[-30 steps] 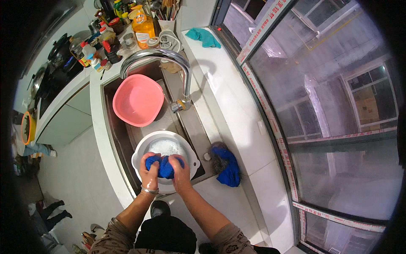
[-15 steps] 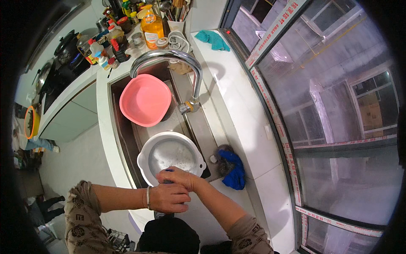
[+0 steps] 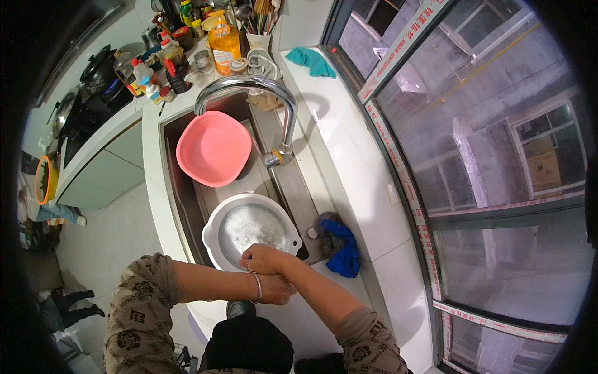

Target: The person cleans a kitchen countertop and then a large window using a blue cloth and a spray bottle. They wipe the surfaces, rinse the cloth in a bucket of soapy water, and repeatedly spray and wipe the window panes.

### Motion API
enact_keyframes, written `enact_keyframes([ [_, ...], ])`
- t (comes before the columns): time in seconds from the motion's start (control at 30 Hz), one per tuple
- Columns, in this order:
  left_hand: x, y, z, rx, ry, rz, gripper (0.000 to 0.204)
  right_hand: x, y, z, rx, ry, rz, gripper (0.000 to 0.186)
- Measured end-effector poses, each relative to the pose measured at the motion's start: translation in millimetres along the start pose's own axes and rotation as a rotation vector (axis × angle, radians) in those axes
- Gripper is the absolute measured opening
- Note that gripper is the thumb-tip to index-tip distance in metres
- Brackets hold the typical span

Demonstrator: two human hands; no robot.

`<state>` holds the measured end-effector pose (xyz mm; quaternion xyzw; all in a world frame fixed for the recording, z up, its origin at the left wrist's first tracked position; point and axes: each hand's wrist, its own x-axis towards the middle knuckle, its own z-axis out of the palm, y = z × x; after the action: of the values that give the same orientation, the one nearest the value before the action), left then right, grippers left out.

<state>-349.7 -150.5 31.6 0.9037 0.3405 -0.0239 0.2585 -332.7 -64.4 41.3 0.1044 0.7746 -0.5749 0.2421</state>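
Note:
My left hand [image 3: 278, 289], with a bangle at its wrist, lies across under my right wrist. Its fingers are mostly hidden there. Just above it, my right hand [image 3: 265, 257] is curled, pressed against the left wrist; anything in its grasp is hidden. Both are at the near rim of a white basin [image 3: 213, 216], which holds cloudy, foamy water [image 3: 252, 225]. A pink basin [image 3: 213, 148] stands beyond it in the same sink [image 3: 182, 215].
A chrome faucet [image 3: 289, 118] arches over the pink basin. On the right ledge lie a blue cloth [image 3: 342, 255] beside a grey scrubber [image 3: 327, 219], and a teal cloth [image 3: 311, 62]. Bottles, including an orange one [image 3: 224, 45], crowd the far counter. Windows line the right.
My left hand has slid right beneath my right wrist, carrying the bangle along. The small blue and dark bits seen at my right fingers no longer show.

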Motion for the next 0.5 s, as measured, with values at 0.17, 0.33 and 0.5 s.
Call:
enact_keyframes([
  [0.17,13.3,-1.2,15.3,-0.203,0.023,-0.199,0.033,6.6,21.0,14.4,-0.15,0.152,-0.005,0.031],
  [0.33,6.6,-6.7,46.4,-0.214,0.237,-0.219,0.031,22.6,20.7,25.7,-0.213,0.218,0.125,0.03],
  [0.5,10.2,-10.6,55.3,-0.108,0.016,-0.077,0.03,36.0,54.2,44.3,-0.147,0.323,0.166,0.033],
])
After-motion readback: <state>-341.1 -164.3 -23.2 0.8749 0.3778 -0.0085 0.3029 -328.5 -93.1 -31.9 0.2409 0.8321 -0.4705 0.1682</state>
